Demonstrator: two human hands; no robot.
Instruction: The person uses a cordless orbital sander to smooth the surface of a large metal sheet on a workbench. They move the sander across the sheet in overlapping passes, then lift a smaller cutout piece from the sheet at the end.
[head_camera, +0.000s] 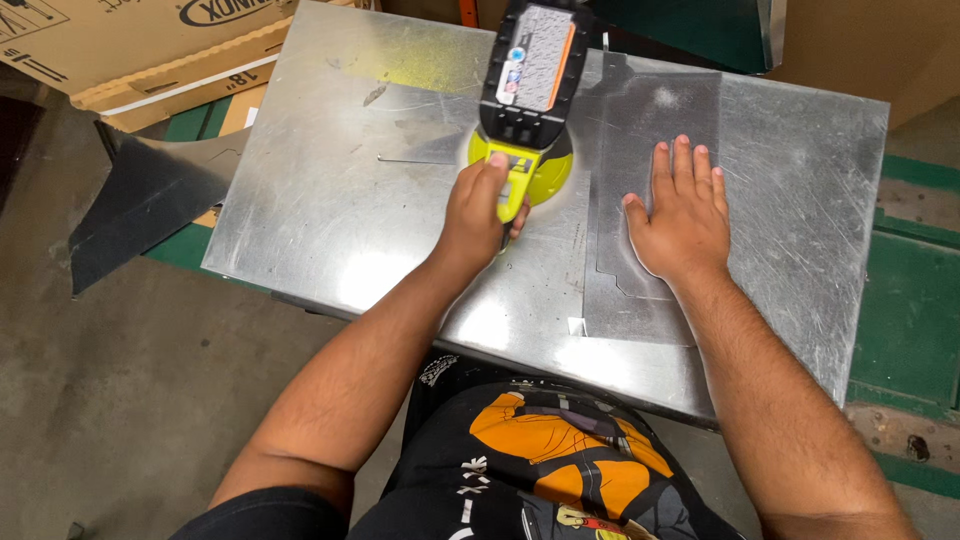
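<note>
Both arms reach out: left hand (478, 208) wraps the yellow power tool (527, 95); right hand (680, 215), open, should press the metal sheet (640, 200) flat and steady.

Bright overhead light glares off the metal sheet (330, 220); sharp focus.

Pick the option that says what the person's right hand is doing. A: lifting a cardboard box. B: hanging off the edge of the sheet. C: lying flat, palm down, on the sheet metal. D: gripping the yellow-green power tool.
C: the right hand lies flat with fingers spread on the sheet metal, while the left hand grips the yellow-green power tool.
</note>
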